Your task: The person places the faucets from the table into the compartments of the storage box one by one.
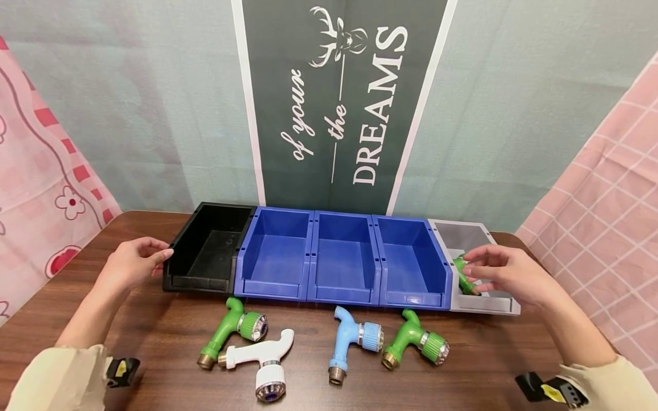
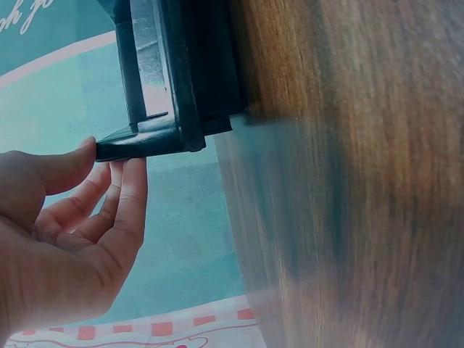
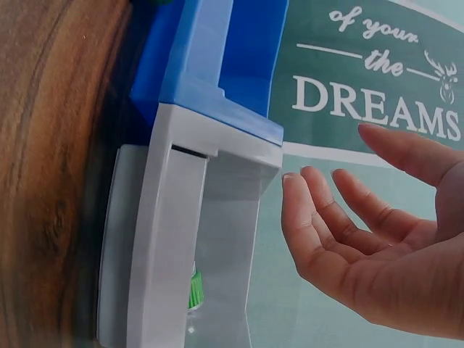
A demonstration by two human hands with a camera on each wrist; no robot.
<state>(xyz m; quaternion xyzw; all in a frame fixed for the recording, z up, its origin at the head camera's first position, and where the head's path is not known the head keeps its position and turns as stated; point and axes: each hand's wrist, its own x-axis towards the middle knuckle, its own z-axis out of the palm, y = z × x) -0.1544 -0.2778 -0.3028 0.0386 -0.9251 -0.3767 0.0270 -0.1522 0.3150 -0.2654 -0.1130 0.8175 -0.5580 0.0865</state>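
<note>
Left hand (image 1: 131,264) pinches the outer wall of the black bin (image 1: 213,257); right hand (image 1: 506,275), fingers loosely parted, empty, is above the grey bin (image 1: 485,305), where one green tap (image 1: 465,278) lies. Caution: uneven left-side pull could skew the adjoining blue bin (image 1: 275,290)

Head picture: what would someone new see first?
Probably the row of bins: black bin left, three blue bins in the middle, grey bin right with a green tap inside. Then come two green taps, a white tap and a blue tap on the table in front.
</note>
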